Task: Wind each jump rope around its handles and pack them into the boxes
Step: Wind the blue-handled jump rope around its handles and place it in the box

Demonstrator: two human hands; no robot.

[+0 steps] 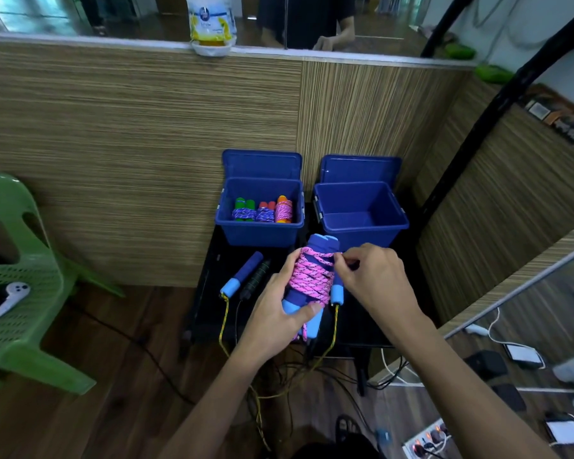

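Observation:
My left hand [280,309] grips a pair of purple and light-blue handles wound with pink rope [312,276], held above a small black table [209,293]. My right hand [375,276] pinches the pink rope at the top right of the bundle. Behind stand two open blue boxes. The left box [260,231] holds three wound ropes with green, red and orange handles. The right box [362,223] is empty. On the table lie a purple handle with a yellow rope [242,276], a black handle [257,278] and another blue-tipped handle [338,294].
A wood-grain partition [146,144] rises behind the boxes. A green plastic chair [17,276] with a white controller stands at the left. Yellow and black ropes hang off the table's front to the floor. Cables, chargers and a power strip [424,442] lie at the lower right.

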